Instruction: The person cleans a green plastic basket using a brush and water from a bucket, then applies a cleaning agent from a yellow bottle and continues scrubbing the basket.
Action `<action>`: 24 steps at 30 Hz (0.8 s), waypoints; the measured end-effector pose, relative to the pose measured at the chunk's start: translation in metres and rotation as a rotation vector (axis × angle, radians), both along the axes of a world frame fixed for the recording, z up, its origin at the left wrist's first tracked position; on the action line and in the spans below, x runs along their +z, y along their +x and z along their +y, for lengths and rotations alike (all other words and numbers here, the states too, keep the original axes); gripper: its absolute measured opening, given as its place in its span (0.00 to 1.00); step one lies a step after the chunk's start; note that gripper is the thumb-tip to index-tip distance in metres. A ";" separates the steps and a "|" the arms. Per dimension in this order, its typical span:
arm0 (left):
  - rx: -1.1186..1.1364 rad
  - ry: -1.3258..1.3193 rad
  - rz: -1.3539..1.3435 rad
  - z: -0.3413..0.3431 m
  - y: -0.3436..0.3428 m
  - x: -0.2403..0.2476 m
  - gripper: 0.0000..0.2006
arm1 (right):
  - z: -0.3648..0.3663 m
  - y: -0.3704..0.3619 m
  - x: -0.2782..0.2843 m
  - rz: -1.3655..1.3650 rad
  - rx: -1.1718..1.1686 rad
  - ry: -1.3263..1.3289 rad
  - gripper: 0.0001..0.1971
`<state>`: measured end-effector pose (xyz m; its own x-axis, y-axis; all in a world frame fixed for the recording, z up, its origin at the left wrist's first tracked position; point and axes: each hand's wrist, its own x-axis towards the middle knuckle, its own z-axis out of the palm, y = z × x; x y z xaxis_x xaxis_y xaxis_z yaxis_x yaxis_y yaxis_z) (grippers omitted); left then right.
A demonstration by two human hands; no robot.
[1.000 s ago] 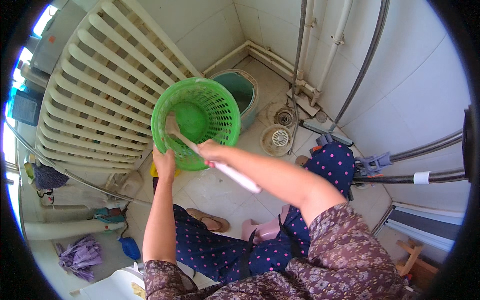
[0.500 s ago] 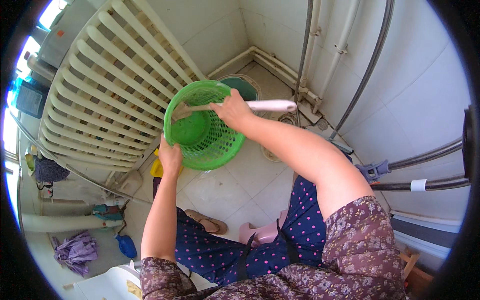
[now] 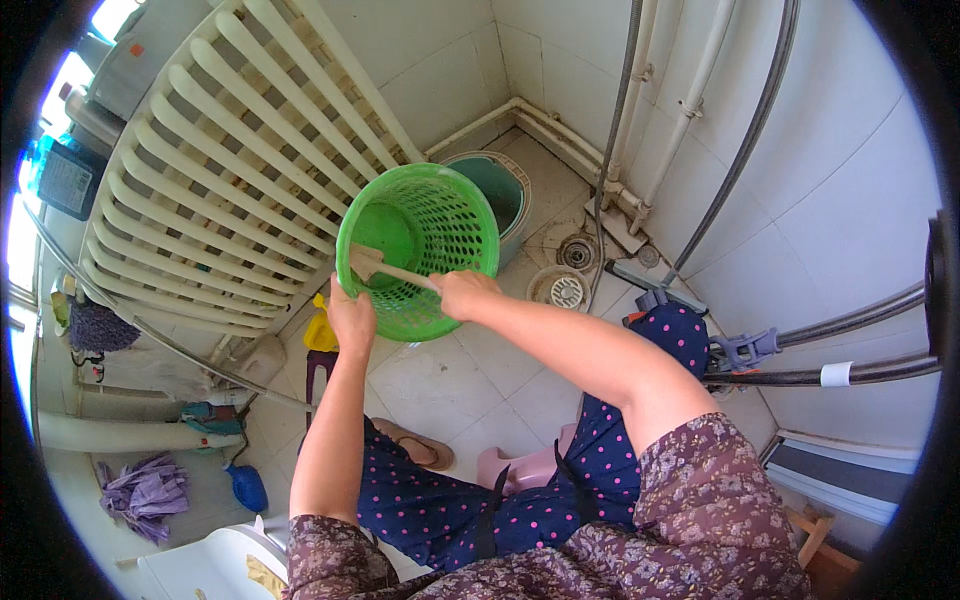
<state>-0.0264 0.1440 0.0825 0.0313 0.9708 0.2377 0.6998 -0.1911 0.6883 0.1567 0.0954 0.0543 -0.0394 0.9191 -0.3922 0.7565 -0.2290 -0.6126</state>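
Looks bright and fairly even, lit from the window (image 3: 18, 255) at nine to ten o'clock, burnt out to white there with a bluish fringe. Casts only soft shadows, darker inside the teal bucket (image 3: 502, 190) near twelve. Appears reasonably sharp on the green basket (image 3: 455, 215) toward eleven. Bends lines toward the rim (notably the radiator (image 3: 240, 185) at ten), blackening at all corners.

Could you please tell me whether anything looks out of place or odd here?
The floor tiles around the farther round drain look brown-stained, unlike paler ones elsewhere. The green basket is tilted, but the left hand holds its rim, so that seems deliberate.
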 end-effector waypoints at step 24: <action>-0.045 0.050 -0.114 -0.024 0.007 -0.009 0.19 | -0.005 -0.042 -0.033 0.703 -0.474 0.041 0.21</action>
